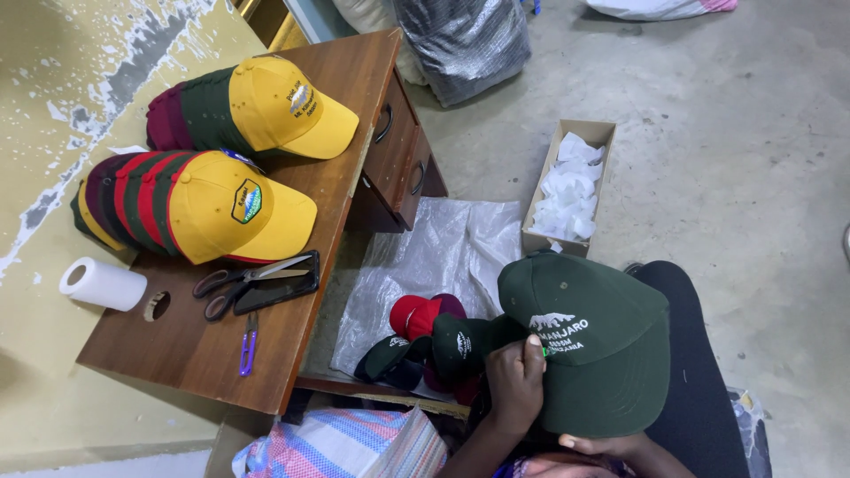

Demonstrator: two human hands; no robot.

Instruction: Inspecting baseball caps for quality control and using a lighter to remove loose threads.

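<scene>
While the left hand (516,382) pinches the green cap (589,341) at its front, the right hand (591,443) grips its brim. Loosened, I judge, it may tumble onto the caps (425,341) below.

On my left, the wooden tabletop (195,354) carries two stacks of caps (199,205), a paper roll (104,284), scissors (243,285) and purple snips (249,343). On the floor (753,177) lie a plastic sheet (434,257) and a cardboard box (568,186).

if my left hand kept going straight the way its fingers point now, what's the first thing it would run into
The left hand points up the frame, fingertips already on the dark green cap by its embroidered front. Going on, it would press into that cap's crown first. The cardboard box of white pieces lies beyond, though depth is unclear.
</scene>
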